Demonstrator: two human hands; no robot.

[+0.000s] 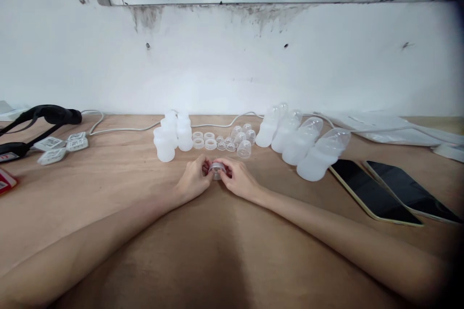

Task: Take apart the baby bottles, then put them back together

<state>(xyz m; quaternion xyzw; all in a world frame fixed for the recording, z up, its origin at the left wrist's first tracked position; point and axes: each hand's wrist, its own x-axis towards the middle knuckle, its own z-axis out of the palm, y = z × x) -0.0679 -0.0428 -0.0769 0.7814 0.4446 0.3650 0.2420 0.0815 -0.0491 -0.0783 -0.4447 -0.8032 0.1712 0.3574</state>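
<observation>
Between my left hand (pixel 196 176) and my right hand (pixel 237 177) is a baby bottle collar ring (pixel 217 167), gripped from both sides just above the table. Something clear, like a teat, shows at its lower side, partly covered by my thumbs. Both hands are closed on the ring with fingers curled around it. Beyond them lie several loose collar rings (pixel 198 143), small clear teats (pixel 229 147) and clear domed caps (pixel 244 149). Frosted bottle bodies (pixel 166 147) stand to the left. On the right, several bottles (pixel 313 159) carry clear caps.
Two phones (pixel 377 193) (pixel 413 188) lie at the right beside the capped bottles. A white cable (pixel 126 130) runs along the wall. At left are black straps (pixel 60 115), small labelled packets (pixel 52 155) and a red object (pixel 6 181). Plastic bags (pixel 391 128) lie at back right.
</observation>
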